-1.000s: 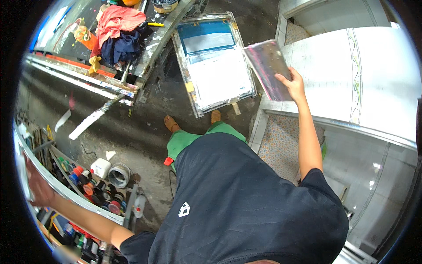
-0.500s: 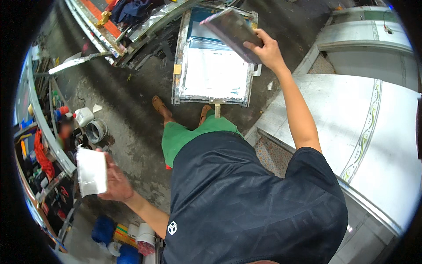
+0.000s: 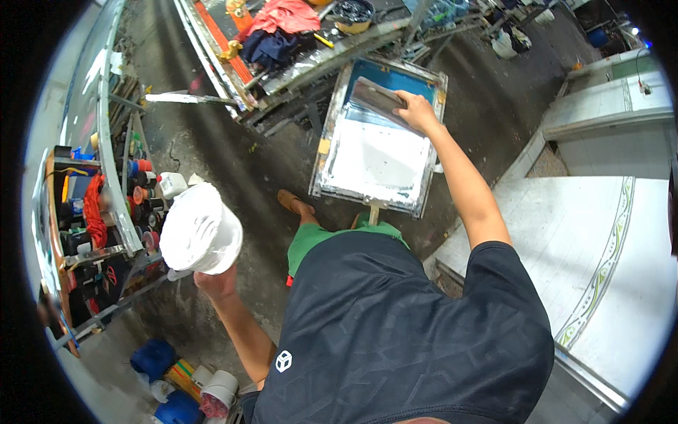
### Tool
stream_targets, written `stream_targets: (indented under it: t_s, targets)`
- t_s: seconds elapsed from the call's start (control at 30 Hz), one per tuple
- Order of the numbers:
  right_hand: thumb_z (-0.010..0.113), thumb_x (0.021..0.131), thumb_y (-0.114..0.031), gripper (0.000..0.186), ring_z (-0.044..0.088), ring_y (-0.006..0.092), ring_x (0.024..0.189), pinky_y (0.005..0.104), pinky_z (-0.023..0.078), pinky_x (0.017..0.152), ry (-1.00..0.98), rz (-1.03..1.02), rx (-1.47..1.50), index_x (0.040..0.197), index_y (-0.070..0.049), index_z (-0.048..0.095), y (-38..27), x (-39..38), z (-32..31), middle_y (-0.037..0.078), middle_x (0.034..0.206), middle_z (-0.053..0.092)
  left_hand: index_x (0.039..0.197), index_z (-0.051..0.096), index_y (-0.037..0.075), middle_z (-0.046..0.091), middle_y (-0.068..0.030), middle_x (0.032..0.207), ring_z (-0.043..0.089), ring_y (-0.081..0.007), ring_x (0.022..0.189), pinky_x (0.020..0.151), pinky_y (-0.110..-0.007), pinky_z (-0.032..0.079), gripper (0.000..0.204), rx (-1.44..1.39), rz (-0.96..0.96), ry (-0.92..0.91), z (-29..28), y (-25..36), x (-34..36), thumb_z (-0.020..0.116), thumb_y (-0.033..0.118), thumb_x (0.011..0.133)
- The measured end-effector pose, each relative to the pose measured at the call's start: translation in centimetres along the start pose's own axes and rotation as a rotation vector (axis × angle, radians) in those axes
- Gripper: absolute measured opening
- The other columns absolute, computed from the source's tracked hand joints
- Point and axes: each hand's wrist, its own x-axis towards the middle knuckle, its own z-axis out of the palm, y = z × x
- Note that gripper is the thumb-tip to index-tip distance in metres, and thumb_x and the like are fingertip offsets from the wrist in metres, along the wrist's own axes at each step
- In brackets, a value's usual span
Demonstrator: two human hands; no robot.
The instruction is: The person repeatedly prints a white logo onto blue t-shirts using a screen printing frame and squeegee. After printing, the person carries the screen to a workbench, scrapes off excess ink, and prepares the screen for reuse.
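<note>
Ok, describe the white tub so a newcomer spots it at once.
Start at the black shirt across the lower middle, then follow the left forearm up to the left hand. The white tub is held there, above the hand in the picture. Unlike the white jug beyond it, it has a wide, round top covered in white.

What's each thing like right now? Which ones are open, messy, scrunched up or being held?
White tub: open, white paste inside, held by the left hand
Screen frame: lying down, smeared with white
Dark flat panel: held over the screen frame by the right hand
Pink cloth: scrunched up
Navy cloth: scrunched up
Round container: open, dark stuff inside
</note>
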Motion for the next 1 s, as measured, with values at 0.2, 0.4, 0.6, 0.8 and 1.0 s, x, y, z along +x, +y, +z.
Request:
stream_targets:
  t_s: [0.2, 0.4, 0.6, 0.8, 1.0]
  targets:
    - [0.083, 0.077, -0.019, 0.061, 0.07, 0.0302, 0.103, 0.0383, 0.052, 0.09, -0.008, 0.291, 0.388, 0.133, -0.006, 0.062, 1.0, 0.4, 4.0, 0.017, 0.117, 0.072, 0.147, 0.045, 0.0, 0.051, -0.0151, 0.148, 0.048, -0.0335, 0.137, 0.118, -0.052, 0.035, 0.085, -0.054, 0.006, -0.059, -0.5, -1.6, 0.1, 0.083, 0.02, 0.073]
    - [0.082, 0.079, -0.012, 0.059, 0.069, 0.0238, 0.093, 0.0349, 0.054, 0.081, 0.136, 0.594, 0.971, 0.132, -0.002, 0.059, 0.5, -4.4, 10.7, 0.016, 0.11, 0.072, 0.149, 0.036, -0.001, 0.046, -0.0172, 0.148, 0.046, -0.0345, 0.138, 0.119, -0.049, 0.035, 0.091, 0.129, -0.074, 0.093, 0.6, -4.7, 1.5, 0.078, 0.011, 0.069]
    - [0.081, 0.077, -0.016, 0.051, 0.068, 0.026, 0.097, 0.0363, 0.053, 0.086, 0.317, 0.637, 0.9, 0.123, -0.003, 0.062, -2.5, -5.6, 15.3, 0.015, 0.112, 0.072, 0.148, 0.036, 0.0, 0.051, -0.0149, 0.144, 0.05, -0.0302, 0.134, 0.114, -0.044, 0.04, 0.088, 0.39, -0.197, 0.222, 0.0, -9.6, 5.2, 0.076, -0.004, 0.069]
    - [0.08, 0.079, -0.011, 0.058, 0.067, 0.023, 0.095, 0.0347, 0.053, 0.084, 0.289, 0.659, 0.806, 0.13, 0.003, 0.055, -3.3, -4.7, 16.3, 0.016, 0.112, 0.069, 0.147, 0.038, 0.003, 0.052, -0.0114, 0.143, 0.051, -0.027, 0.133, 0.11, -0.04, 0.045, 0.086, 0.422, -0.239, 0.132, -0.2, -13.2, 7.9, 0.08, -0.007, 0.072]
    - [0.081, 0.077, -0.011, 0.053, 0.068, 0.0248, 0.096, 0.0358, 0.053, 0.086, 0.319, 0.694, 0.779, 0.125, 0.001, 0.06, -4.9, -4.8, 18.0, 0.016, 0.112, 0.07, 0.147, 0.039, 0.004, 0.053, -0.0096, 0.143, 0.053, -0.0252, 0.132, 0.106, -0.038, 0.049, 0.083, 0.38, -0.227, 0.139, -0.2, -13.0, 7.5, 0.079, -0.007, 0.074]
